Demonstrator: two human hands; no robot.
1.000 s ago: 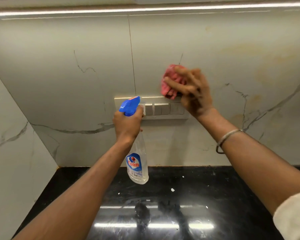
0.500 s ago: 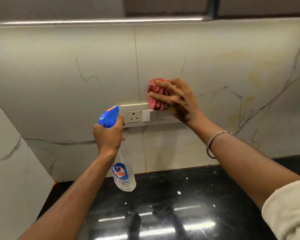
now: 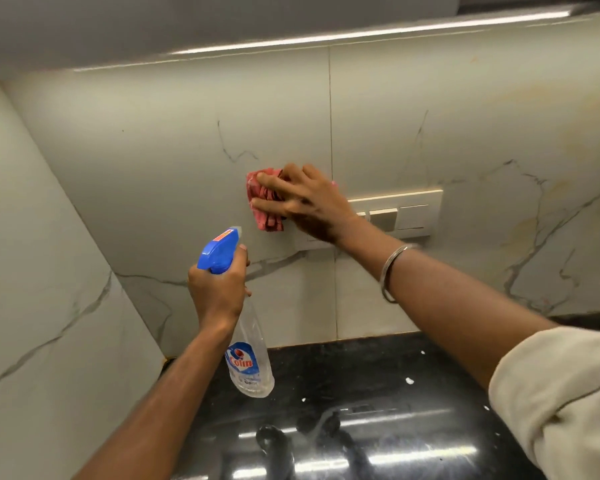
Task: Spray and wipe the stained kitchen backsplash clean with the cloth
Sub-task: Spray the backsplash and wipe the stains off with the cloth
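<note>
Backsplash (image 3: 160, 161) looks partly wiped: right hand (image 3: 309, 206) presses red cloth (image 3: 262, 209) with flat fingers, yellowish stains (image 3: 523, 237) show to its right; left hand (image 3: 219, 292) grips spray bottle (image 3: 248, 344).

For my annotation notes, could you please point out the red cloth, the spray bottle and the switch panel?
red cloth (image 3: 269, 221), head view: its lower hanging folds.
spray bottle (image 3: 243, 362), head view: blue label on clear body.
switch panel (image 3: 413, 216), head view: rightmost blank plate.
</note>
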